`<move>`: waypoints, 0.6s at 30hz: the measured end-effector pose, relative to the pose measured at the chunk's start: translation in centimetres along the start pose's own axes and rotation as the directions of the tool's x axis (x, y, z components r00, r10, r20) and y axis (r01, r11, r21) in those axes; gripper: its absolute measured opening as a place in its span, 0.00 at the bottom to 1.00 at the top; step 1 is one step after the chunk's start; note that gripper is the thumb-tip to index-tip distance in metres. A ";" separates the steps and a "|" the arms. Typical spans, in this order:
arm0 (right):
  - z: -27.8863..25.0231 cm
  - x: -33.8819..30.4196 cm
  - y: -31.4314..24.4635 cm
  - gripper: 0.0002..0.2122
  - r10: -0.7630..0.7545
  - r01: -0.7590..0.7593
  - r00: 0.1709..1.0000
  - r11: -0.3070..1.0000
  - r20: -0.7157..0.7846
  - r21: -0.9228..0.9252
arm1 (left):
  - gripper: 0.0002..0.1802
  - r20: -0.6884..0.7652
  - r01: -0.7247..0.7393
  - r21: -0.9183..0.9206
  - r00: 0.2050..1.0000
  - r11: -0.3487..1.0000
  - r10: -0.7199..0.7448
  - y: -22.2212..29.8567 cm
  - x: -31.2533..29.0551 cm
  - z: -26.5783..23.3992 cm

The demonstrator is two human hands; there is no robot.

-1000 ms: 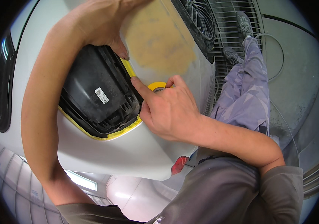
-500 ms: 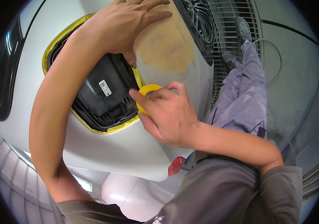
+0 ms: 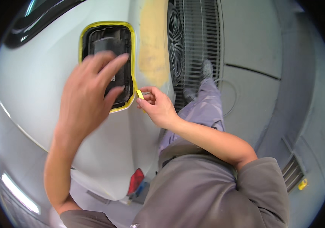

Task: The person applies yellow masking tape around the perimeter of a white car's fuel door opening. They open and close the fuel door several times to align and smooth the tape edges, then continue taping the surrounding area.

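While the left hand [image 3: 90, 91] is now lifting open off the taped opening [image 3: 107, 64], the right hand [image 3: 156, 106] is pinching yellow tape [image 3: 140, 94] at centre frame. Edging is looking nearly complete around the white car panel [image 3: 37, 95].

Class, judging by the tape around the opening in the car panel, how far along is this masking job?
Done: yellow tape rims the opening on every visible side. In hand: the right hand pinches a tape end at the right edge; the left hand hovers open. Left: pressing that end down.
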State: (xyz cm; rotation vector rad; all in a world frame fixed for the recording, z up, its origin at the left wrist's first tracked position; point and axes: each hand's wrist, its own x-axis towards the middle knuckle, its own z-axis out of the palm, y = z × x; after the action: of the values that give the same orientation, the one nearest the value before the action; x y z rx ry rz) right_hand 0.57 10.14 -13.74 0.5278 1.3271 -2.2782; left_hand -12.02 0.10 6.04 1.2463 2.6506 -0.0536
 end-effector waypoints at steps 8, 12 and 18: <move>-1.7 2.6 -4.4 0.14 0.237 -0.221 0.967 0.962 0.094 -0.159 | 0.33 0.086 0.546 -0.746 0.647 0.382 -0.757 10.7 -9.8 11.2; -2.4 4.2 -7.2 0.12 0.405 -0.342 0.899 0.887 0.168 -0.311 | 0.29 0.056 0.510 -0.847 0.367 0.151 -0.928 14.3 -6.2 16.2; -3.9 8.3 -10.4 0.11 0.584 -0.363 0.782 0.711 0.218 -0.602 | 0.22 -0.103 0.533 -0.842 -0.012 0.081 -0.995 16.1 0.8 18.0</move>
State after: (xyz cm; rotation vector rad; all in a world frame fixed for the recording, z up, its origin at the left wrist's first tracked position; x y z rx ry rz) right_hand -11.68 16.60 -12.64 0.1676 1.3298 -1.3920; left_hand 2.94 8.82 -10.78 -1.0532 3.0322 1.2541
